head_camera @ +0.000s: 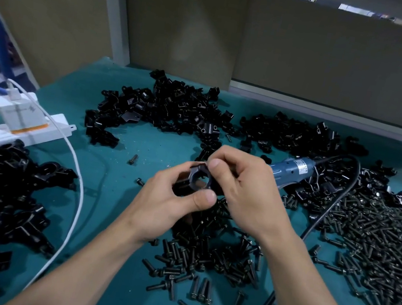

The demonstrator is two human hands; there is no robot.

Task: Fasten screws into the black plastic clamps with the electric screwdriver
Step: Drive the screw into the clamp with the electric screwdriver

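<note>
My left hand [168,200] grips one clamp [196,179] above the tabletop [143,142], thumb across its ring. My right hand [242,186] pinches its top edge. Likely light, stiff, slick plastic, so I'd hold the ring's sides. The screwdriver [294,168] is just behind, with screws [204,254] heaped below.

One wide-angle camera, worn on the head, looks forward and down from over the near edge of the teal mat [158,145], close above it. The left hand [167,205] and right hand [247,189] sit mid-frame over the mat's centre; brown partition boards [342,64] stand behind its far edge.
</note>
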